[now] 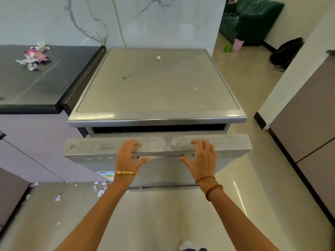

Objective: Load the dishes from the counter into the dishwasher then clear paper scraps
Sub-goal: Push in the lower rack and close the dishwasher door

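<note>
The dishwasher (155, 82) is standing against the marble wall, its door (157, 147) tilting a little way out from the top so that a dark gap is showing beneath the steel lid. A person is standing in front of it with both arms reaching forward. The left hand (127, 156) is gripping the door's top edge left of its middle, fingers curling over the rim and thumb pressing the front face beside the handle recess. The right hand (201, 158) is gripping the same edge right of the middle, in the same manner, fingers hooking over the top and thumb spread below. A gold bracelet is sitting on the left wrist and beaded bands on the right. On the dishwasher's flat top a small white scrap (159, 57) is lying toward the back. To the dishwasher's left, on the dark counter (36, 84), a heap of crumpled paper scraps (35, 56) is lying near the wall. More paper bits (99, 189) are lying scattered on the floor by the dishwasher's lower left corner. Beyond its right side a green sofa (252, 19) is sitting in the far room.
</note>
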The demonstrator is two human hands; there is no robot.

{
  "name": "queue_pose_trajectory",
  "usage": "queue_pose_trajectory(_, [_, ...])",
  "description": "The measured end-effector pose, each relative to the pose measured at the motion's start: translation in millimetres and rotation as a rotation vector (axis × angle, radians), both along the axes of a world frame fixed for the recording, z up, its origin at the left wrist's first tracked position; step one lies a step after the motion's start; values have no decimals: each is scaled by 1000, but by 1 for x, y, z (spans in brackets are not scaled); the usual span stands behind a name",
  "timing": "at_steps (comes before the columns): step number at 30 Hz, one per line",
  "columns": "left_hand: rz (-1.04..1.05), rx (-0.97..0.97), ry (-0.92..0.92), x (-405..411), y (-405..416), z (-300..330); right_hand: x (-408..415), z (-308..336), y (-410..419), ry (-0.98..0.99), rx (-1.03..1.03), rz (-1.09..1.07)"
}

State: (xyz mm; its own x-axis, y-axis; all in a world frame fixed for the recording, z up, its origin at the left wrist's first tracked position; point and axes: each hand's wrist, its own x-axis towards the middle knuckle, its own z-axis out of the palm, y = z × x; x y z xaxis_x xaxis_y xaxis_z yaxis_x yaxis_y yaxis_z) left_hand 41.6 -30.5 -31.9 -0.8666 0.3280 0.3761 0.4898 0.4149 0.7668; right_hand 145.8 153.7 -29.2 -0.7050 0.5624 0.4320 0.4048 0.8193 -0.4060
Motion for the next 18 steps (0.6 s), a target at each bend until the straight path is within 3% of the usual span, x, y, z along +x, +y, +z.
queue_pose_trajectory(2, [-57,-168,304,-24,8,-7,-18,3,-3,-9,154,39])
queue_pose_trajectory(5, [-49,-349,505,-56,15,-4,-44,14,8,-118,219,141])
queue_pose_trajectory(7, [-25,-506,502,-64,23,11,-55,23,17,-217,321,150])
queue_pose_trajectory(10, [-16,-843,275,-78,47,25,-78,40,23,-392,408,115])
queue_pose_trajectory(11, [-3,-895,285,-81,52,23,-86,46,24,-466,429,117])
queue_pose_trajectory(13, [26,-876,400,-88,55,9,-102,51,28,-576,445,225])
queue_pose_trajectory(15, [70,-780,470,-95,56,-5,-111,54,34,-695,284,330])
queue_pose_trajectory(18, [117,-725,610,-102,59,-13,-112,52,41,-648,215,380])
